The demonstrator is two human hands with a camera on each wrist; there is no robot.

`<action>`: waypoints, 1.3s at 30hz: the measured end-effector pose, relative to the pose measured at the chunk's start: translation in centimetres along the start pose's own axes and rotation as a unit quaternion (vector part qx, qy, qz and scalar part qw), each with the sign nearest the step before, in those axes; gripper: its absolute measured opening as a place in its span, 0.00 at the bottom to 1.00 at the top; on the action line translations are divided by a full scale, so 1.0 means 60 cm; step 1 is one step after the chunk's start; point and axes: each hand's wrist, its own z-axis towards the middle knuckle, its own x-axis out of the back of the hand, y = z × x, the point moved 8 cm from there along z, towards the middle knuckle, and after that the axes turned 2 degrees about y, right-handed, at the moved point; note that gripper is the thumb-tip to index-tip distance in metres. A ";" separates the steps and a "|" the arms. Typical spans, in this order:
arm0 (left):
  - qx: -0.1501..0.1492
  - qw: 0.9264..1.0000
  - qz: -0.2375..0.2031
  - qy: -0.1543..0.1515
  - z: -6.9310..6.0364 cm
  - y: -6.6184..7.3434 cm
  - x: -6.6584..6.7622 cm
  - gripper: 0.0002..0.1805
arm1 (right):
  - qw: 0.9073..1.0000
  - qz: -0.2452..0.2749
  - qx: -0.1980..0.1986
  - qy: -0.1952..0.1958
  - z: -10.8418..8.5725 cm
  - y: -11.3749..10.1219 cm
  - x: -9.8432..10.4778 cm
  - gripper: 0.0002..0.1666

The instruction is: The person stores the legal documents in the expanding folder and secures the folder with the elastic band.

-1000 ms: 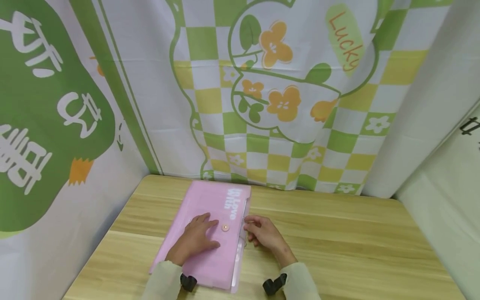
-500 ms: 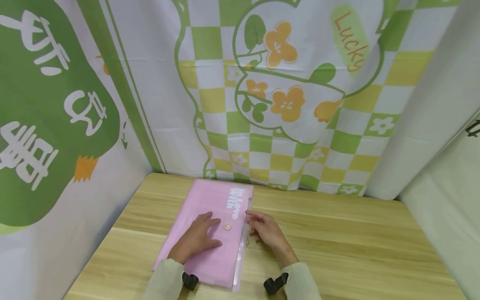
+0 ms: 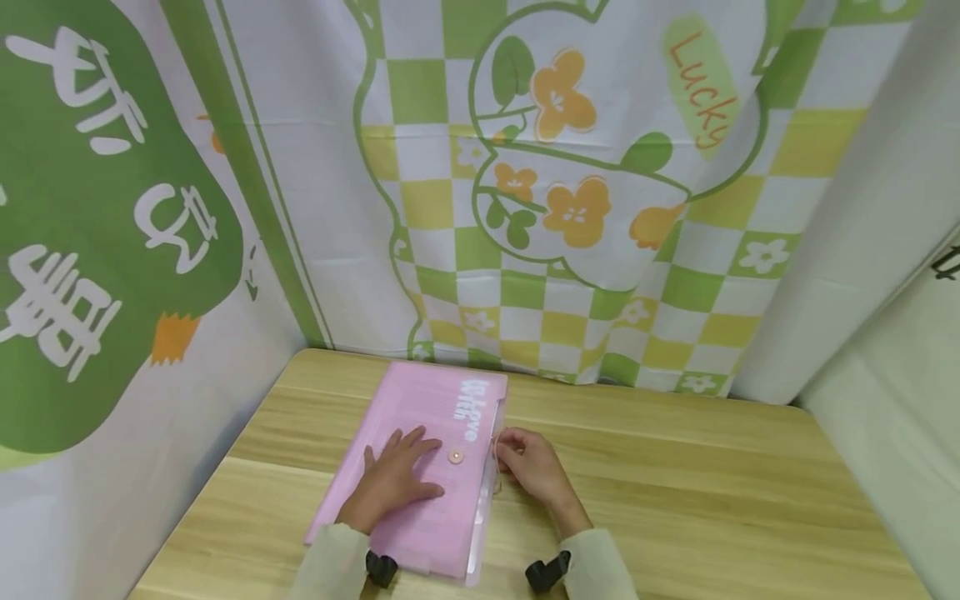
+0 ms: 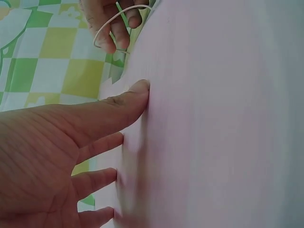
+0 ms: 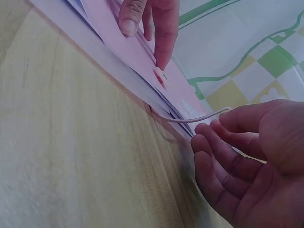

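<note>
A pink file folder [image 3: 427,400] with white lettering lies on the wooden table, its pale layered edge facing right. My left hand [image 3: 393,483] rests on the cover with fingers spread, pressing it lightly. Beside the fingertips is a small round button [image 3: 456,457]. At the folder's right edge my right hand [image 3: 536,467] pinches a thin cord [image 5: 190,120] between thumb and forefinger. In the right wrist view the cord runs from the folder's edge to those fingertips, and the other fingers curl loosely. The left wrist view shows the cord [image 4: 108,23] bowed in a loop.
The wooden table [image 3: 675,500] extends to the right of the folder. A checked, flowered curtain [image 3: 570,317] hangs along the table's back edge. Another printed cloth [image 3: 217,400] hangs on the left side, and a pale cloth [image 3: 892,433] on the right.
My right thumb and forefinger have come together on the cord, where the fingers were spread at the folder's edge before. My left hand stays on the cover, its fingers slightly wider apart.
</note>
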 end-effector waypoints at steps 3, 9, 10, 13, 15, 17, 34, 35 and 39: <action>0.001 1.000 0.004 0.003 0.001 -0.001 0.000 0.43 | 0.999 -0.028 0.018 0.013 0.001 -0.003 0.005 0.04; 0.001 1.000 0.006 0.005 0.003 -0.004 -0.002 0.44 | 0.990 -0.099 0.091 0.027 -0.003 -0.026 0.004 0.04; 0.001 1.000 0.006 0.005 0.003 -0.005 -0.002 0.44 | 0.990 -0.101 0.098 0.025 -0.003 -0.028 0.002 0.03; 0.001 1.000 0.005 0.004 0.003 -0.006 -0.002 0.44 | 0.988 -0.108 0.113 0.017 -0.003 -0.035 -0.005 0.02; 0.001 1.000 0.006 0.005 0.003 -0.006 -0.002 0.43 | 0.986 -0.115 0.121 0.013 -0.002 -0.039 -0.010 0.02; 0.001 1.000 0.006 0.005 0.004 -0.006 -0.002 0.43 | 0.984 -0.121 0.132 0.009 -0.001 -0.044 -0.016 0.02; 0.011 1.000 0.008 -0.006 0.007 -0.008 -0.002 0.43 | 0.970 -0.132 0.204 -0.030 0.004 -0.059 -0.059 0.03; 0.013 1.000 0.008 -0.007 0.007 -0.008 -0.002 0.43 | 0.968 -0.137 0.209 -0.029 0.003 -0.061 -0.061 0.03; 0.017 1.000 0.008 -0.014 0.007 -0.005 -0.001 0.43 | 0.963 -0.153 0.219 -0.031 0.003 -0.061 -0.070 0.03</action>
